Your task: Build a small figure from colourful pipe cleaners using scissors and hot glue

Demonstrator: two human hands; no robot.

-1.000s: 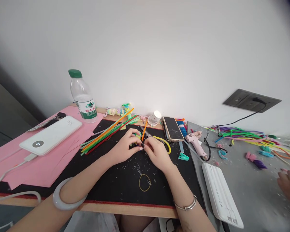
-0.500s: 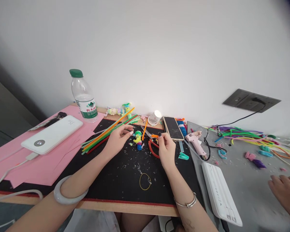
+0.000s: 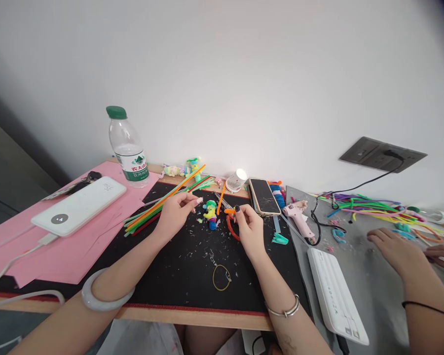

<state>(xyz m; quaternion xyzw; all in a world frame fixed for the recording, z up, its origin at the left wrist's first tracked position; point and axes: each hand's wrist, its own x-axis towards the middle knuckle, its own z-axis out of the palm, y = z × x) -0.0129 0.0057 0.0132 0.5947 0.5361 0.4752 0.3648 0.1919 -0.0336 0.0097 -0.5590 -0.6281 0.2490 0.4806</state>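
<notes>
My right hand (image 3: 250, 230) pinches a short orange piece of pipe cleaner (image 3: 229, 211) between thumb and fingers. To the left, my left hand (image 3: 176, 215) hovers above the black mat with thumb and fingertips together; what they hold, if anything, is too small to make out. Between the hands lies a small yellow, green and blue pipe-cleaner figure (image 3: 210, 211). A red pipe-cleaner loop (image 3: 231, 228) rests beside my right hand. Behind it, an orange pipe cleaner (image 3: 221, 198) leans by the paper cup (image 3: 237, 180), near partly hidden scissors (image 3: 224, 201).
Left are a bottle (image 3: 129, 148), a power bank (image 3: 79, 206) and pipe cleaners (image 3: 163, 202). Right are a phone (image 3: 264, 196), a pink glue gun (image 3: 299, 218), another power bank (image 3: 336, 293) and a teal clip (image 3: 280, 238). Another person's hands (image 3: 395, 249) are over the grey table.
My right hand has shifted slightly left with the orange piece, nearer the figure. My left hand moved a little. At the right, the other person's hands have reached further in over the grey table.
</notes>
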